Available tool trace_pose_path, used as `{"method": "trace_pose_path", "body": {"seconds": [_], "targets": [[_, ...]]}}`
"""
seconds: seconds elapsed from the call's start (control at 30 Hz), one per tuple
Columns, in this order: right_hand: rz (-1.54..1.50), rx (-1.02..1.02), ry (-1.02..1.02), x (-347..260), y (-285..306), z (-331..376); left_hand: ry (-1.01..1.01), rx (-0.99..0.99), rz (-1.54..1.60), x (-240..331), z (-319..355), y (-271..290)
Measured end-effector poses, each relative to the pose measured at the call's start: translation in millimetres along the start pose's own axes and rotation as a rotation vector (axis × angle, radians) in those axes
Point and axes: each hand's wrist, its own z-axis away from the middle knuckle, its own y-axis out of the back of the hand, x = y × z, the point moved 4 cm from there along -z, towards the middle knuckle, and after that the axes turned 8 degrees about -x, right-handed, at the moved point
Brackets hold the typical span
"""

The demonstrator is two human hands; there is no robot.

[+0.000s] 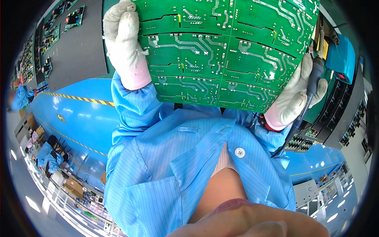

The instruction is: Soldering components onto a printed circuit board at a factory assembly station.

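A large green circuit board panel [225, 55] is held up in front of my chest, its soldered side with silvery traces facing me. My left hand [127, 43], in a white glove with a pink cuff, is closed on the panel's left edge. At the opposite edge is my gloved right hand [292, 93], supporting the panel's lower right side. A soldering iron [314, 77] with a dark blue handle lies between that hand's thumb and fingers, its metal end pointing up and away. Its cable runs down past my right sleeve.
A blue soldering station [344, 57] stands at the far right. Racks of small boards [335, 106] sit below it. On the left, a dark surface [75, 43] bears several assembled boards. Other people [49, 156] in blue are at the left, beyond a blue floor [79, 114] with striped tape.
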Motion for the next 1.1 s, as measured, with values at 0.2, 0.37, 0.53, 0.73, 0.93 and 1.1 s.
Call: {"method": "trace_pose_path", "body": {"seconds": [0.2,0.37,0.53,0.73,0.93,1.1], "targets": [[-0.037,-0.075,-0.035,-5,-11,-2,0.059,-0.032,-0.037,-5,0,10],[-0.095,-0.051,-0.065,-13,-11,-6,0.094,-0.056,0.053,-7,-7,7],[-0.074,0.018,-0.086,-11,-8,-3,0.071,-0.051,0.053,0,-3,3],[-0.059,0.027,-0.063,-15,-11,-1,0.070,-0.091,0.171,-1,-1,1],[-0.056,-0.091,-0.019,-21,-15,-9,0.094,-0.071,0.139,-5,-2,4],[-0.029,-0.068,-0.090,-22,-21,-7,0.113,-0.029,0.155,-4,0,1]]}}
